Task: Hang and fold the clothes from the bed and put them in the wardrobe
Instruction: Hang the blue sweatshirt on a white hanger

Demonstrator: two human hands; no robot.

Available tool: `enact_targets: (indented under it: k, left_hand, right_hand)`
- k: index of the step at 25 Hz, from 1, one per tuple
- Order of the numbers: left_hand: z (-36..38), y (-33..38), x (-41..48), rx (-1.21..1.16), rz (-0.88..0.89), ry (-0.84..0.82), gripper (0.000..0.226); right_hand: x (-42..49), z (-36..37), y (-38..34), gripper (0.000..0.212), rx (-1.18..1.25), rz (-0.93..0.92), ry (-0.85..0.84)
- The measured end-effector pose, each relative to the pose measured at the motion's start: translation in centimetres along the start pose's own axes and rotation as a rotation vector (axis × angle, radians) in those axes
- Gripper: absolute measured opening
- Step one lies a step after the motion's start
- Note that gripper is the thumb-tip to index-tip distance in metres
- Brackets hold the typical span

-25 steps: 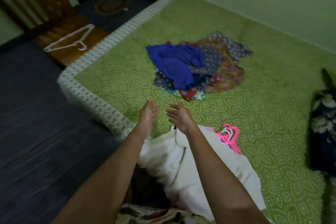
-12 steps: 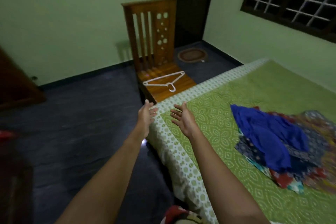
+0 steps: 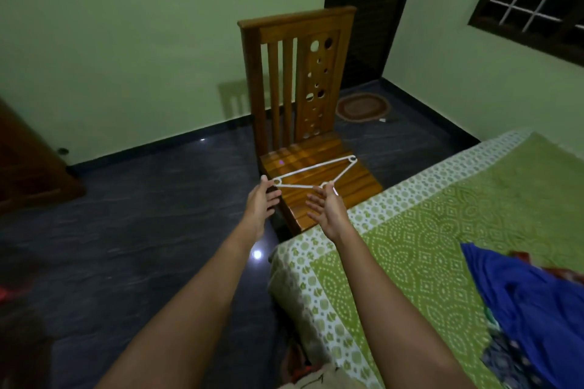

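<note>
Left hand [image 3: 261, 200] and right hand [image 3: 327, 207] have neared hanger [image 3: 313, 170].

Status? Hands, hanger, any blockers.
Both open: left hand, right hand, extended toward hanger. It lies flat on chair seat, not gripped. Pile of clothes on bed. Nothing blocking.

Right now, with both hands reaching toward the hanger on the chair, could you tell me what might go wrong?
The white hanger lies flat with one end near the seat edge of the wooden chair. A brush from the open left hand could knock it onto the dark floor. Its hook sits by the right hand and may snag in the seat's grooves. Dim light makes the thin frame easy to misjudge.
</note>
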State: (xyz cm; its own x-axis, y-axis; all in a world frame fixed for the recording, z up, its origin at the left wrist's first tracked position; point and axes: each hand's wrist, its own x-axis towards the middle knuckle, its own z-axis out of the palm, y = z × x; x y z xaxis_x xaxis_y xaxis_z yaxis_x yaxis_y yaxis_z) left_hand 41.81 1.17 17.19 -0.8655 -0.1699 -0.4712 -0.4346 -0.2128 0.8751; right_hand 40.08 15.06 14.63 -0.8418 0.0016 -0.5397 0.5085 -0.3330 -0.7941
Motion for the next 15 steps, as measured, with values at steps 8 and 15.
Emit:
enact_targets:
  k: [8,15]
  left_hand:
    - [3.3,3.6,17.4,0.153,-0.059,-0.103,0.046]
    - [6.9,0.7,33.3,0.501,-0.141,-0.246,0.037]
  right_hand:
    - [15.1,2.0,-4.3,0.054,-0.036,0.039,0.163]
    - [27.5,0.3,-4.0,0.031,-0.103,0.113,0.5]
